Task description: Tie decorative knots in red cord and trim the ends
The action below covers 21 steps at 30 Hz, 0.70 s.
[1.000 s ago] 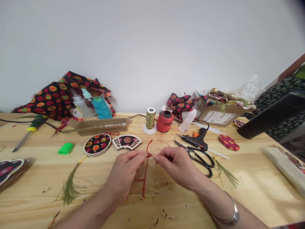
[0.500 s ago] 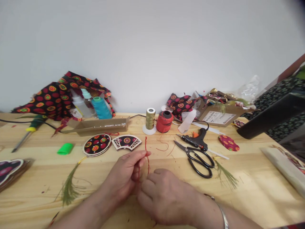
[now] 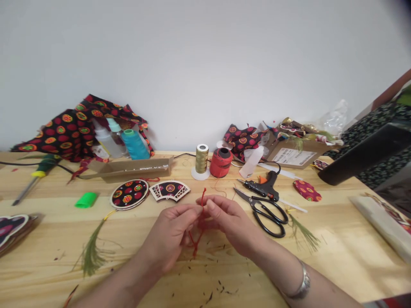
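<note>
A red cord (image 3: 195, 248) is pinched between my two hands near the middle of the table. One end sticks up above the fingertips, and a loop with a knotted lower part hangs below them. My left hand (image 3: 176, 226) is closed on the cord from the left. From the right, my right hand (image 3: 233, 222) pinches it with thumb and forefinger, the fingertips of both hands almost touching. Just beyond lie a fan-shaped fabric piece in a wooden frame (image 3: 170, 191) and a round framed piece (image 3: 129, 194) with a green tassel (image 3: 93, 248). Black scissors (image 3: 265, 211) rest to the right.
A gold thread spool (image 3: 202, 160) and a red cord spool (image 3: 221, 162) stand behind. A glue gun (image 3: 263, 186) lies beyond the scissors. At the back are a cardboard box (image 3: 292, 155), patterned cloth (image 3: 70, 130) and a blue thread cone (image 3: 135, 144). Another person stands at far right.
My right hand has moved up from below and now pinches the cord beside my left fingertips. The cord's loop now hangs in view beneath the hands.
</note>
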### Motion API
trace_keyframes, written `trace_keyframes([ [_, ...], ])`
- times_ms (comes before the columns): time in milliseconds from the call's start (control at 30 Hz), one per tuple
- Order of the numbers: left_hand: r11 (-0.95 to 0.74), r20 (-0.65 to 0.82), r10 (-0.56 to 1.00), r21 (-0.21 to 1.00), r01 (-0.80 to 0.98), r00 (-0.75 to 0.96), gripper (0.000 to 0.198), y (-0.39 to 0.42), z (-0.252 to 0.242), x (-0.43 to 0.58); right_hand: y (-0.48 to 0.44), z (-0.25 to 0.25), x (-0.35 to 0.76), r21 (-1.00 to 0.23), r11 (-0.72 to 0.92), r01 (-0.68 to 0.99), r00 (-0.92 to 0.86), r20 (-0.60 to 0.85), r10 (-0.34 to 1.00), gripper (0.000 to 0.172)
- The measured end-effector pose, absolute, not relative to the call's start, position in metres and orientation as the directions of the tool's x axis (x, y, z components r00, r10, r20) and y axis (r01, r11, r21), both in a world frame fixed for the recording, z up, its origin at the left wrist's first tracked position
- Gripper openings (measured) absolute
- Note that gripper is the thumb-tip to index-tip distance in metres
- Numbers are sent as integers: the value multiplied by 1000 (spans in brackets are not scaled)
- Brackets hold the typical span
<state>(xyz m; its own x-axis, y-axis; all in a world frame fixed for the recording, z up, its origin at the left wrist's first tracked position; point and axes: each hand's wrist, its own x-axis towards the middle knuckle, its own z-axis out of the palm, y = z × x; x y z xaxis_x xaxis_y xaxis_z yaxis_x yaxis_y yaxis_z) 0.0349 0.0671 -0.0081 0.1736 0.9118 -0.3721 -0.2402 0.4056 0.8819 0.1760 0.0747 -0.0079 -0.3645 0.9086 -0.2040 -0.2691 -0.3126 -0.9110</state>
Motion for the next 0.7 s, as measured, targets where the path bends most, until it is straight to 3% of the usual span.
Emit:
trace_keyframes([
  [200,414,-371,895,898,-149,248,24,65,-3,38,76,-2,179,-929,-336,-154,-317,-276,907,30],
  [433,410,-389,888,912,-37,245,25,66,-3,36,78,2,178,-935,-300,-190,-254,-249,935,26],
  [700,412,-390,886,911,-38,249,24,66,-4,36,79,-1,181,-950,-271,-153,-196,-240,951,24],
])
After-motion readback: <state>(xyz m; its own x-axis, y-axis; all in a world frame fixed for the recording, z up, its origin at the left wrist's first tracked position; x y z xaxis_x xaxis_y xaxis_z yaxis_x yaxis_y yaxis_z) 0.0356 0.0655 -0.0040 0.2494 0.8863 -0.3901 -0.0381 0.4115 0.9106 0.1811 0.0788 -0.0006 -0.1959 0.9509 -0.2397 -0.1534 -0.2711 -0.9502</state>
